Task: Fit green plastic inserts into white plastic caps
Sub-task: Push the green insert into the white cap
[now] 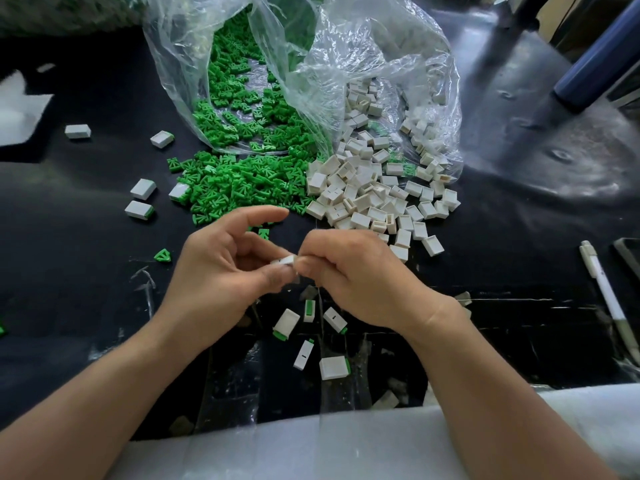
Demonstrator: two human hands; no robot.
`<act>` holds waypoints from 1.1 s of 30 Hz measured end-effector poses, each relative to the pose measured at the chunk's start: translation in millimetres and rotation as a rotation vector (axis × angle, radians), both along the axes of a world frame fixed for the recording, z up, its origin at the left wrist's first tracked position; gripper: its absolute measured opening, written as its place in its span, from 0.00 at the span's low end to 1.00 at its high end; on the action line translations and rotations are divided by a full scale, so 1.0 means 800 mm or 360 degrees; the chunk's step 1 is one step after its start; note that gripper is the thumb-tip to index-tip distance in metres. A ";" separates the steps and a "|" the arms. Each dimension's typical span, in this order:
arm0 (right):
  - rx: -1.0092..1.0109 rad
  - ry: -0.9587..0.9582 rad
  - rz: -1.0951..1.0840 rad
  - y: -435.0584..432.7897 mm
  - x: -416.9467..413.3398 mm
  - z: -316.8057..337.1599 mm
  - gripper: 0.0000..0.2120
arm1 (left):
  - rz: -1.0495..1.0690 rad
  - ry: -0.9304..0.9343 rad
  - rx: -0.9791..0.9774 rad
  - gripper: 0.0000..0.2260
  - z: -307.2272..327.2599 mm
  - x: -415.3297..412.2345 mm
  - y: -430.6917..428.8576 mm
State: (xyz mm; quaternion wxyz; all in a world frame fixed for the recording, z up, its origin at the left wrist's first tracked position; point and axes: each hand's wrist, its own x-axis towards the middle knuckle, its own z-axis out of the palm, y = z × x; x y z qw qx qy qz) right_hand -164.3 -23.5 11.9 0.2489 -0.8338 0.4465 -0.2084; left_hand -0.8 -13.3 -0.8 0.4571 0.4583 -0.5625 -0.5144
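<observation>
Two hands meet low over the dark worktop (86,237). The left hand (225,261) and the right hand (353,275) pinch one white cap (285,260) between their fingertips. Each grip is closed on that cap. The left pointing finger sticks out straight. I cannot tell if a green piece is in the cap.

Behind the hands, a heap of green inserts (239,181) spills out of a clear bag (311,64). Just beside it on the right lies a heap of white caps (367,195), and the two heaps touch. One green insert (162,255) lies alone near the left hand.

Some finished caps (334,367) with green ends lie under the hands, near the front edge. A few more lie far to the left. A white pen (602,285) lies at the right edge.
</observation>
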 end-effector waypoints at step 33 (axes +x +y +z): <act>0.1540 -0.1271 -0.0213 0.003 0.016 0.004 0.19 | 0.0000 0.0529 0.0179 0.26 0.008 -0.008 -0.003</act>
